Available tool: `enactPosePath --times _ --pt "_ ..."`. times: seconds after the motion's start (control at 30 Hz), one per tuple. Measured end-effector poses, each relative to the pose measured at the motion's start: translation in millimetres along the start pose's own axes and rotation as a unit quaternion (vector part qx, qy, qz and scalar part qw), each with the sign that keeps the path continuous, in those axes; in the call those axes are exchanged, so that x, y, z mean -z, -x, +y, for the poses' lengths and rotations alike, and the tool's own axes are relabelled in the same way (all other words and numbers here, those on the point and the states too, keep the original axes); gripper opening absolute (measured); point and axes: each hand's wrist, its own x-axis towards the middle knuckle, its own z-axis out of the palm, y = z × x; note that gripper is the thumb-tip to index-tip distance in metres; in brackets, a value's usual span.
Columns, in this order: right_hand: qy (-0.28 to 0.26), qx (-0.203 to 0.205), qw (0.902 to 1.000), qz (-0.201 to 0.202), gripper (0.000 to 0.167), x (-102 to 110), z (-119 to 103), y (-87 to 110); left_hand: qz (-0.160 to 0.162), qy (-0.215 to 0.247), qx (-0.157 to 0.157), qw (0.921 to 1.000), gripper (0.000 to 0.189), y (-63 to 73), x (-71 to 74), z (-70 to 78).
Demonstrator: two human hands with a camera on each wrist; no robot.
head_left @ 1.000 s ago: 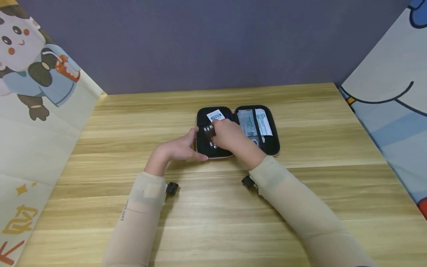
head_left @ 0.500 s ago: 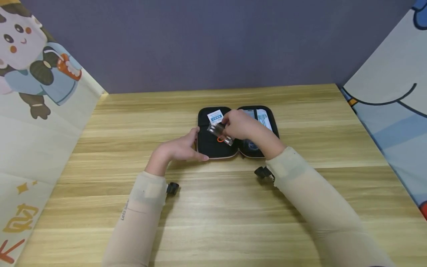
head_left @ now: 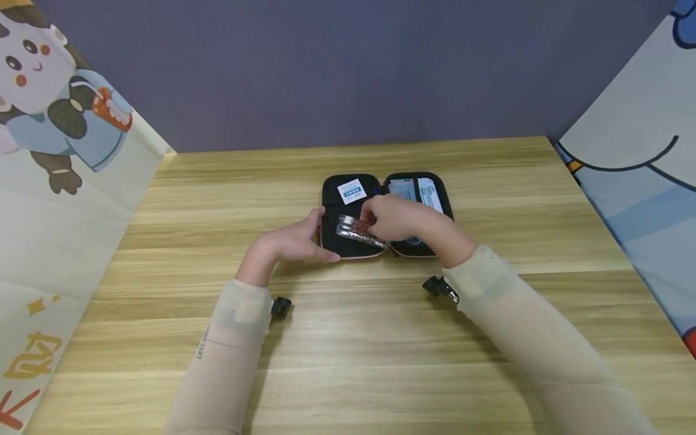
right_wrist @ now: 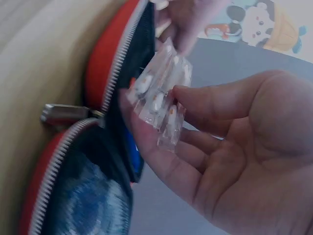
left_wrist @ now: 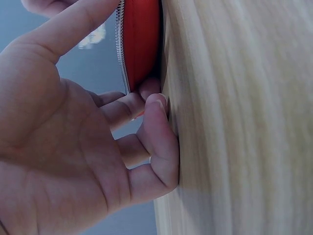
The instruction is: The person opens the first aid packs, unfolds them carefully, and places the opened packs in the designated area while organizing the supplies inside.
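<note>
An open zip case (head_left: 348,246), red outside and black inside, lies flat on the table. In the left wrist view my left hand (left_wrist: 58,142) holds the corner of its red shell (left_wrist: 142,44), thumb along the zip and fingers bent against the side. Over the left half of the case, my right hand (head_left: 394,217) pinches clear-wrapped white swabs (right_wrist: 159,98) between thumb and fingers. In the head view these swabs lie slantwise low over the black lining; whether they touch it I cannot tell. A white printed sachet (head_left: 351,191) sits at the back of that half.
The case's right half holds flat packets (head_left: 429,192) under a strap, and a clear-wrapped blue item (right_wrist: 88,205). A metal zip pull (right_wrist: 63,113) sticks out at the hinge. Behind the wooden table (head_left: 326,362) stands a grey-blue panel (head_left: 348,72).
My right hand has lifted the swabs from the left half, shifted right, then lowered slightly, turning them flatter across the lining. My left hand has stayed on the case corner.
</note>
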Motion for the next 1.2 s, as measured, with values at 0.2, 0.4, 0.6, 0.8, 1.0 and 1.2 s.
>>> enactPosePath --times 0.2,0.4,0.6,0.8,1.0,1.2 --pt "0.023 -0.005 0.9997 0.002 0.029 -10 -6 -10.6 -0.002 0.0 -0.004 1.0 0.128 0.8 0.6 -0.5" --pt "0.013 -0.004 0.9998 0.011 0.027 -13 -13 -15.4 -0.003 0.0 -0.001 1.0 0.128 1.7 -0.2 -0.8" --pt "-0.088 0.015 0.9948 0.049 0.023 -3 -10 -18.5 -0.002 0.008 -0.018 0.9998 0.127 3.1 -0.9 2.1" --pt "-0.297 0.0 0.9514 0.08 0.033 20 -4 -23.1 -0.003 0.011 -0.003 0.9999 0.128 4.4 -1.2 5.0" --pt "-0.451 -0.014 0.887 0.097 0.044 34 7 -34.7 0.002 0.009 -0.005 0.9999 0.127 4.5 -3.2 3.4" --pt "-0.508 -0.012 0.8522 0.123 0.04 35 15 -43.2 0.003 0.009 -0.001 0.9999 0.126 4.2 -3.6 3.5"
